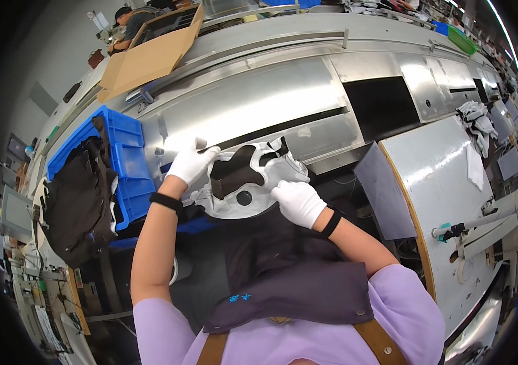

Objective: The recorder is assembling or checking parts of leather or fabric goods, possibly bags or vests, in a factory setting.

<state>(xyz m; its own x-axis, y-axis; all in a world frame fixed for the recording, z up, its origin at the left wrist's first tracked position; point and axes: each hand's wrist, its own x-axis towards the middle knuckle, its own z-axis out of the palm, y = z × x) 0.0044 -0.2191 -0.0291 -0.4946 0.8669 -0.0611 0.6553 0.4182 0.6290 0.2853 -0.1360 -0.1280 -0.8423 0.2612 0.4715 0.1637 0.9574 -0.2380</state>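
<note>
A sewn fabric piece (253,202), white on its lining side with dark brown patches and a round dark hole, is spread between my hands at the front of the metal worktop. My left hand (191,164), in a white glove, pinches its upper left edge. In a matching white glove, my right hand (299,203) is closed on its lower right edge, with the fingertips partly hidden. The piece looks uneven and folded, its upper right corner standing up near the worktop's slot.
Left of me stands a blue crate (130,161) with dark brown sewn pieces (79,201) draped over it. An open cardboard box (149,55) lies beyond. To the right is a side table (429,164) with white pieces (478,125). The metal worktop (259,100) has a dark rectangular opening.
</note>
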